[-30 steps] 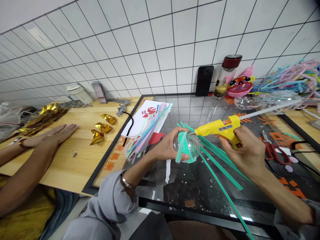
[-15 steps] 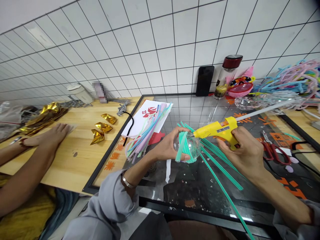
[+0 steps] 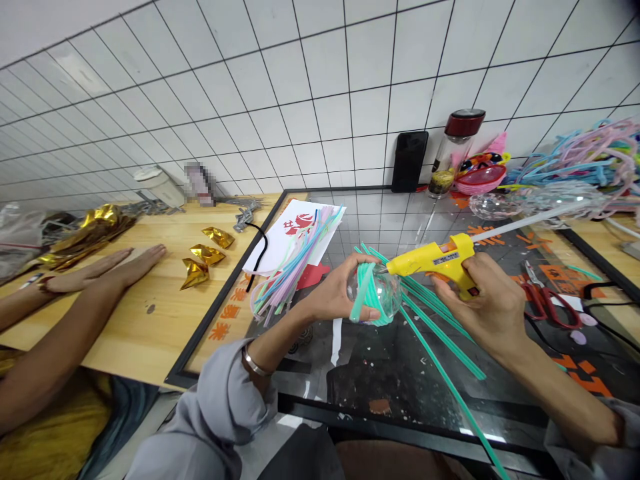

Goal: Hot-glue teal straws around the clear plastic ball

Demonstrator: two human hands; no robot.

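My left hand (image 3: 336, 293) is closed around a clear plastic ball (image 3: 391, 293), partly wrapped with a green strip (image 3: 371, 293). In my right hand (image 3: 493, 300) is a yellow hot glue gun (image 3: 433, 259), gripped by its handle with the fingers at the trigger. Its nozzle points left and meets the upper edge of the green wrapping; whether it touches cannot be made out. A long white glue stick (image 3: 525, 222) sticks out of the gun's back. Under the ball and gun, several green strips (image 3: 457, 350) fan out over the dark glass tabletop (image 3: 400, 393).
Colourful strips (image 3: 295, 267) lie on white paper (image 3: 273, 237). Red-handled scissors (image 3: 545, 303) are at right. A phone (image 3: 410, 162) and glass bottle (image 3: 453, 157) stand by the wall. Left, another person's hands (image 3: 133, 270) rest on the wooden table near folded gold pieces (image 3: 207, 253).
The other person's hands on the left have slid apart, and one reaches farther right. My hands, the ball and the glue gun have stayed almost still.
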